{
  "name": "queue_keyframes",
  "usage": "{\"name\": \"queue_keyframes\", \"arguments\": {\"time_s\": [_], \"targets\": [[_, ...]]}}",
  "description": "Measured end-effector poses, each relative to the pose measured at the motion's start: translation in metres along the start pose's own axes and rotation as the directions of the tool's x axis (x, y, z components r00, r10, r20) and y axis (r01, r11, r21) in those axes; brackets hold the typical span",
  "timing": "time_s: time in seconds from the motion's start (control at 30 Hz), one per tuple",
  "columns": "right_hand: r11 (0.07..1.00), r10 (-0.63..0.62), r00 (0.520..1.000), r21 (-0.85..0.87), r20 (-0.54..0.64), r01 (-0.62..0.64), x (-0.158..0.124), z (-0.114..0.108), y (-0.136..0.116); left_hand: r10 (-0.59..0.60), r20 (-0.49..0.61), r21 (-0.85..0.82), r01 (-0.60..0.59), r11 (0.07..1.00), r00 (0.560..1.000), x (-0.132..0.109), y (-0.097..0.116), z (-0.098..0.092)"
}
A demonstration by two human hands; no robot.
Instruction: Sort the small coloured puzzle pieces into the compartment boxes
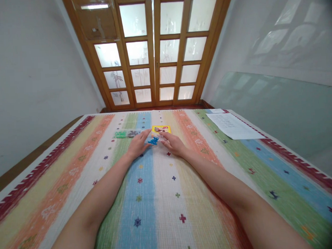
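- Head view: your left hand (138,144) reaches far out over the table, with its fingers drawn narrow onto the left edge of the small clear bag (154,140).
- Your right hand (174,143) meets it from the other side, fingers pinched close on the bag's right edge, so both hands hold the one bag between them.
- The small clear bag holds blue pieces and sits low over the blue and white stripes of the striped cloth (163,198). You cannot tell whether it rests on the cloth or is lifted just off it.
- Just beyond the bag, touching or nearly touching your right fingertips, a yellow packet (161,129) lies flat.
- To the left of your left hand a second clear bag (126,134) with green and dark pieces lies on the green stripe, close to your fingers.
- Well off to your right a white sheet (233,126) with printed lines lies near the table's far corner.
- Past the far edge stand wooden doors (154,48) with frosted panes.
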State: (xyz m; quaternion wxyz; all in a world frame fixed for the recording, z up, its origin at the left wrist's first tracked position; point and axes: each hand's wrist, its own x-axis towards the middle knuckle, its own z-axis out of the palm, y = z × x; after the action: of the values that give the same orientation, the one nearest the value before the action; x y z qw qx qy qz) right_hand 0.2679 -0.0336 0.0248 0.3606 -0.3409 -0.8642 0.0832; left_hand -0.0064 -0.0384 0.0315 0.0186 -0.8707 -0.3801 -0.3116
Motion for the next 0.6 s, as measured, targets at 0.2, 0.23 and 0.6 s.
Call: {"name": "queue_keyframes", "arguments": {"time_s": [0.2,0.23,0.6], "targets": [[0.995,0.003,0.997,-0.095,0.072,0.004,-0.002,0.003,-0.001,0.055,0.036,0.164,-0.06,0.985,0.998,0.002,-0.002,-0.004],[0.994,0.026,0.996,-0.106,0.08,-0.017,-0.002,0.003,-0.001,0.057,0.048,0.175,-0.065,0.982,0.997,0.003,-0.001,-0.005],[0.994,0.044,0.988,-0.106,0.149,-0.029,-0.002,-0.002,-0.005,0.078,0.11,0.15,-0.095,0.984,0.991,0.004,0.013,-0.01]]}}
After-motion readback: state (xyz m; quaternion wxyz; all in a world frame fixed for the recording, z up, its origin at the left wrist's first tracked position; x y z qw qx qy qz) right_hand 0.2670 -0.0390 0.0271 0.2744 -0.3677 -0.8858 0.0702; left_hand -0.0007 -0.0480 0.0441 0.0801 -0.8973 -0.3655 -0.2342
